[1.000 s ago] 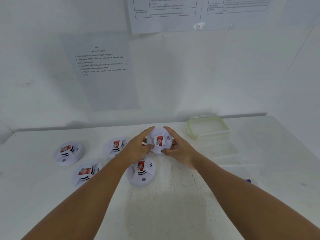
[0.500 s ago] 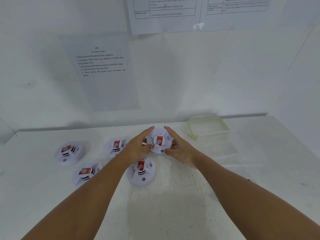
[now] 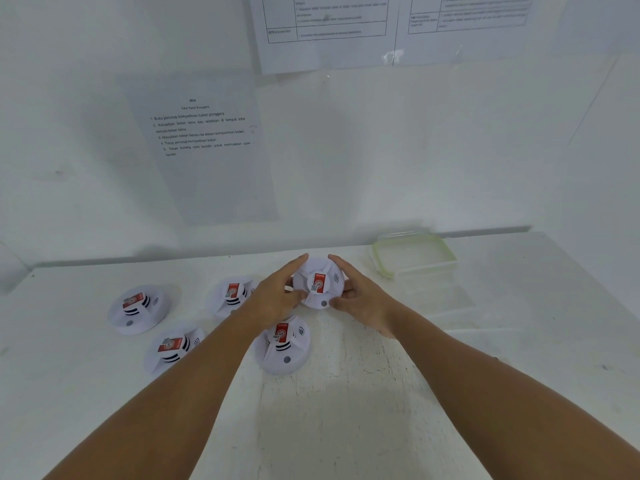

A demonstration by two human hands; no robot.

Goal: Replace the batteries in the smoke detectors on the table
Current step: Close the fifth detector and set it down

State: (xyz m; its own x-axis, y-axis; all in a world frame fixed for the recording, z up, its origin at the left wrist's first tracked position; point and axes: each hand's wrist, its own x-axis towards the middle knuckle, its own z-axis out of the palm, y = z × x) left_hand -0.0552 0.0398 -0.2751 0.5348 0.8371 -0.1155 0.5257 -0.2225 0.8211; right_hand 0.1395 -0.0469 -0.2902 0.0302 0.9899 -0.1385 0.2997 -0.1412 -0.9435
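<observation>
Several round white smoke detectors with red labels lie on the white table (image 3: 346,410). I grip one smoke detector (image 3: 318,284) at mid-table from both sides, its red label facing me. My left hand (image 3: 277,297) wraps its left rim and my right hand (image 3: 360,297) its right rim. Other detectors lie nearby: one (image 3: 282,344) just in front of my hands, one (image 3: 232,295) partly behind my left wrist, one (image 3: 173,349) at front left, one (image 3: 136,308) at far left. No batteries are visible.
A clear plastic container (image 3: 414,256) with a green-rimmed lid stands at the back right, beside my right hand. A clear flat sheet or lid (image 3: 440,299) lies in front of it. Printed instruction sheets (image 3: 201,133) hang on the white wall behind the table.
Both hands stay on the same detector. Its position and my grip look nearly unchanged; only a slight shift of the view.
</observation>
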